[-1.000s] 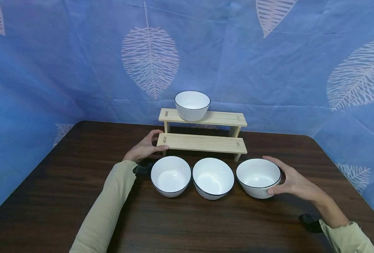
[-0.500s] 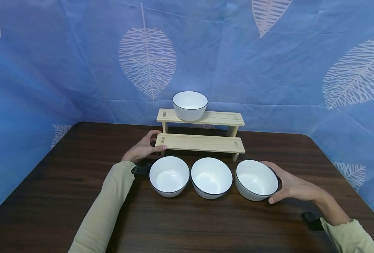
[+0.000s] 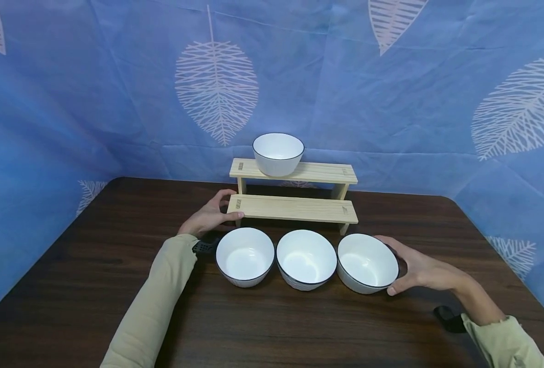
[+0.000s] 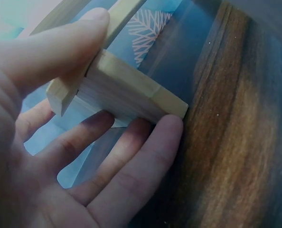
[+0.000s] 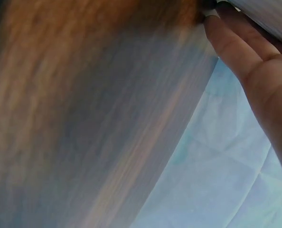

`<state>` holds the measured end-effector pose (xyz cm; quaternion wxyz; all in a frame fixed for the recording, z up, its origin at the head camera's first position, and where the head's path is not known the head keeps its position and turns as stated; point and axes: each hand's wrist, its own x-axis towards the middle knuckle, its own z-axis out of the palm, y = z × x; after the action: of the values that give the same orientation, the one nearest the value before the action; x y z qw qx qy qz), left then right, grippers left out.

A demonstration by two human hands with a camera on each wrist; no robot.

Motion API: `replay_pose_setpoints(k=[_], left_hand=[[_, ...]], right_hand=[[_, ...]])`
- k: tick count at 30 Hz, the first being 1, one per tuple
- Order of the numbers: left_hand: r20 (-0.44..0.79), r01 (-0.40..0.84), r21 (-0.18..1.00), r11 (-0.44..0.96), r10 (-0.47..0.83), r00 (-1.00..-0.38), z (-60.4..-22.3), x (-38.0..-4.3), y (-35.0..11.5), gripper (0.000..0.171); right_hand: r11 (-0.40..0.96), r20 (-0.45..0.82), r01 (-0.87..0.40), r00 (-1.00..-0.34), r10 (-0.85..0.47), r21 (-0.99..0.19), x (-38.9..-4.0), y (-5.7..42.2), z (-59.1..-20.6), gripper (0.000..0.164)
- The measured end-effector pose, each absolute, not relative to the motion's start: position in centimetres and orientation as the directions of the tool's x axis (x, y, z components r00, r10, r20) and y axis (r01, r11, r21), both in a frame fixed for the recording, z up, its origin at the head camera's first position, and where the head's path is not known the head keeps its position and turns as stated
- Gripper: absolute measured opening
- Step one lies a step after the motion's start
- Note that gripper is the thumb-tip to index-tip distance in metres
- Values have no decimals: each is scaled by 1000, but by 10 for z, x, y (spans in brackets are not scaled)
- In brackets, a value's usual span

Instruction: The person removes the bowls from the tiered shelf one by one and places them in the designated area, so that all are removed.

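Observation:
At the left end of a two-tier wooden shelf, my left hand (image 3: 209,212) grips the lower board (image 3: 295,208). Its thumb lies on the board and the fingers rest against the leg (image 4: 131,90) in the left wrist view. My right hand (image 3: 421,268) holds the right-hand white bowl (image 3: 367,260) by its right side, thumb in front and fingers behind. That bowl stands close beside the middle white bowl (image 3: 306,258). Left of it is another white bowl (image 3: 245,255). A dark-rimmed white bowl (image 3: 278,153) sits on the upper board (image 3: 327,173). The right wrist view shows the right fingers (image 5: 236,52) at a pale surface.
The dark wooden table (image 3: 272,327) reaches back to a blue cloth (image 3: 115,102) with white leaf prints, hanging behind and at both sides. The three front bowls stand in a row just before the lower board.
My right hand has moved slightly left with the right-hand bowl, closing the gap to the middle bowl. The bowl's rim has tipped a little towards me. The left hand keeps its grip.

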<state>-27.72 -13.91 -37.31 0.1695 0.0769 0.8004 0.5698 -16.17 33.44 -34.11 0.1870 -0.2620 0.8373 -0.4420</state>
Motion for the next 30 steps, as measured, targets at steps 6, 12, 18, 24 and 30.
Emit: replay_pose_setpoints(k=[6, 12, 18, 24, 30], left_hand=[[-164, -47, 941, 335, 329, -930, -375, -276, -138, 80], [-163, -48, 943, 328, 333, -929, -374, -276, -137, 79], [-165, -50, 940, 337, 324, -932, -376, -278, -137, 80], [-161, -50, 943, 329, 319, -934, -376, -278, -138, 79], [-163, -54, 944, 326, 316, -935, -376, -278, -139, 79]], right_hand=[[429, -129, -236, -734, -667, -872, -174, 341, -331, 103], [394, -103, -245, -724, -682, -886, -188, 339, -314, 98], [518, -91, -311, -786, -612, -797, -200, 328, -297, 91], [543, -47, -338, -817, -575, -769, -209, 317, -285, 85], [574, -16, -329, -859, -512, -750, -219, 305, -275, 82]])
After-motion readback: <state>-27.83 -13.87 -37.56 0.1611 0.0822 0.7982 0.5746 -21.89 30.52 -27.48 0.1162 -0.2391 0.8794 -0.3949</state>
